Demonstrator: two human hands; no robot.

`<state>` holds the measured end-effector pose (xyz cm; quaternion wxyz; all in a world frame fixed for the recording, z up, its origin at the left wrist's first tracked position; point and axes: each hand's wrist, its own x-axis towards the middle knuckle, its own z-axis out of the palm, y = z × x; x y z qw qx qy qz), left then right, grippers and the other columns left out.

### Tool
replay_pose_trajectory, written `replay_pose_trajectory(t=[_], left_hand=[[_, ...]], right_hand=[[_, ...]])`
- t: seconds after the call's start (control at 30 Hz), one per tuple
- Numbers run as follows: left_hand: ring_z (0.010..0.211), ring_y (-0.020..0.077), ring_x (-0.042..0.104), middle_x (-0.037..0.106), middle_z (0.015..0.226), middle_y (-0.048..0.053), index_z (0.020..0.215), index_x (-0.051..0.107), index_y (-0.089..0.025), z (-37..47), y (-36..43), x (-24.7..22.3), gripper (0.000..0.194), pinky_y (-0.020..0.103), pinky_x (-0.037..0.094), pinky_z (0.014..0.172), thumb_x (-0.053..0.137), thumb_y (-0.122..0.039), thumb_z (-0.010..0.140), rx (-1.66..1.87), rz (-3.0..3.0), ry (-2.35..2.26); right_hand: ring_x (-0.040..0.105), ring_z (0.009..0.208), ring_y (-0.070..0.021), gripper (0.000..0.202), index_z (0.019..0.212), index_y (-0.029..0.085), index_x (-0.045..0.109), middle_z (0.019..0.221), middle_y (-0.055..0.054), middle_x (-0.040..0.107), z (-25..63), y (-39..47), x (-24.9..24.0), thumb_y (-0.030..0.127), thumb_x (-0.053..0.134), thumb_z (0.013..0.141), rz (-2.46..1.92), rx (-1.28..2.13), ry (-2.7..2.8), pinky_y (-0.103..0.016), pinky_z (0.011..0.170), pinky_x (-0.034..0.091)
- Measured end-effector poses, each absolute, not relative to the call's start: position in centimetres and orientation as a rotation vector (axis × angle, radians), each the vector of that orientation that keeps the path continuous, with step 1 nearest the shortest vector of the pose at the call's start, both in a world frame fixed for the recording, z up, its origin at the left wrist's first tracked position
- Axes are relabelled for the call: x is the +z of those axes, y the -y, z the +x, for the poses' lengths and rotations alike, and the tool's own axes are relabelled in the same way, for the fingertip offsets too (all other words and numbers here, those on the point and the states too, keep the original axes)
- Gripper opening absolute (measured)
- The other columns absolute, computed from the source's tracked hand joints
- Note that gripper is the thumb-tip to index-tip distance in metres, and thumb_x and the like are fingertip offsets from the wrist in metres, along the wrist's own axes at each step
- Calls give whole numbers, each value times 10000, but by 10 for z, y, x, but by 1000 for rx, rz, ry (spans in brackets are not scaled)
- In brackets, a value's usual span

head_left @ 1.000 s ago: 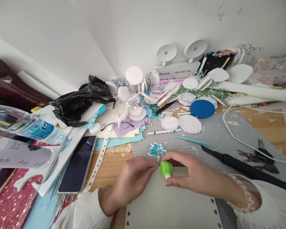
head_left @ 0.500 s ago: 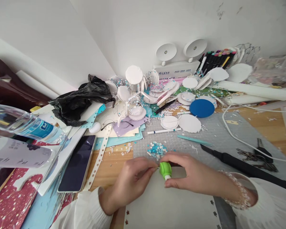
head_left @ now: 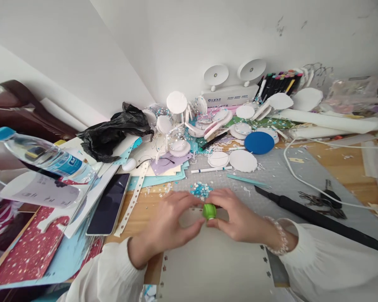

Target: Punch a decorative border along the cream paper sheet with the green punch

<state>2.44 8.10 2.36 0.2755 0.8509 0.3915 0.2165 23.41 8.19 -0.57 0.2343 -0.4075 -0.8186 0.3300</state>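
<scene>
A small green craft punch [head_left: 209, 211] sits at the far edge of a pale sheet of paper [head_left: 211, 268], which has flower-shaped holes along its side edges. My right hand [head_left: 236, 216] grips the punch, fingers behind it and thumb in front. From the other side, my left hand [head_left: 173, 222] closes thumb and forefinger around the punch's left end; its exact contact is partly blurred. Just beyond the punch lies a small heap of blue and white paper cutouts [head_left: 201, 189]. The paper's far edge is partly hidden by both hands.
A grey cutting mat [head_left: 274, 167] carries a black-handled tool [head_left: 315, 216], keys [head_left: 324, 199] and a white cable [head_left: 297, 172]. Leftward lie a phone [head_left: 108, 205], a punched paper strip [head_left: 132, 199] and a water bottle [head_left: 55, 157]. White discs [head_left: 243, 161] and a blue disc [head_left: 259, 143] stand beyond.
My left hand has opened from a pinch beside the punch to span its left end. The punch has turned slightly in my right hand. The whole view has shifted a little.
</scene>
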Motion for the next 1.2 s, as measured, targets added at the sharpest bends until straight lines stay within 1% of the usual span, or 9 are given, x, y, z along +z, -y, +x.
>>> replay_pose_trajectory(t=[0.1,0.17,0.37,0.53,0.7,0.8,0.9,1.0,1.2], left_hand=[[925,313,589,671,969,109,1011,636,-152,34,-83,42,574,467,416,839,705,-632,703,293,2605,-1137],[864,307,582,660,878,103,901,635,-144,42,-86,48,626,458,405,807,668,-726,671,139,2728,-1134],[737,242,589,649,736,64,762,606,-162,57,-90,46,407,369,374,726,668,-565,770,-25,2686,-1148],[733,226,586,645,710,43,740,584,-173,55,-87,36,381,352,347,711,670,-543,766,112,2638,-1136],[783,245,608,662,770,50,788,594,-171,52,-87,31,367,353,375,736,686,-526,767,53,2596,-1180],[795,251,624,674,788,44,795,611,-174,48,-89,36,379,357,396,769,715,-535,749,-44,2592,-1188],[767,214,634,685,772,21,773,625,-183,40,-92,38,247,324,397,750,632,-410,869,-84,2587,-1161],[733,184,633,685,750,11,758,634,-185,33,-93,35,239,295,393,716,538,-307,940,-81,2572,-1151],[671,171,624,657,672,-3,707,634,-191,34,-91,35,200,293,401,721,575,-244,891,-78,2562,-1087]], right_hand=[[582,899,-257,169,893,194,566,907,-63,647,234,-81,-7,193,666,758,-1085,851,2245,-432,846,412],[563,885,-256,159,877,195,561,887,-60,633,234,-81,-8,191,663,755,-1064,830,2254,-437,838,413],[552,840,-249,139,806,201,525,835,-53,605,235,-82,-10,169,641,737,-1007,784,2252,-447,817,435],[589,917,-250,161,827,216,538,858,-38,645,237,-83,-15,169,655,727,-968,771,2231,-523,1025,340],[604,907,-238,174,809,218,544,818,-14,637,233,-83,-19,147,678,724,-971,747,2256,-533,1082,283],[604,919,-240,168,866,212,575,837,-22,645,233,-85,-17,179,695,753,-976,735,2277,-539,1083,270],[588,947,-259,204,955,206,596,903,-56,663,236,-87,-12,257,702,788,-979,725,2293,-544,1043,306],[570,950,-267,247,986,207,603,936,-66,662,240,-87,-6,324,709,796,-958,733,2322,-521,998,350],[551,958,-259,229,989,210,586,956,-64,642,241,-85,-2,338,684,827,-937,823,2381,-445,912,414]])
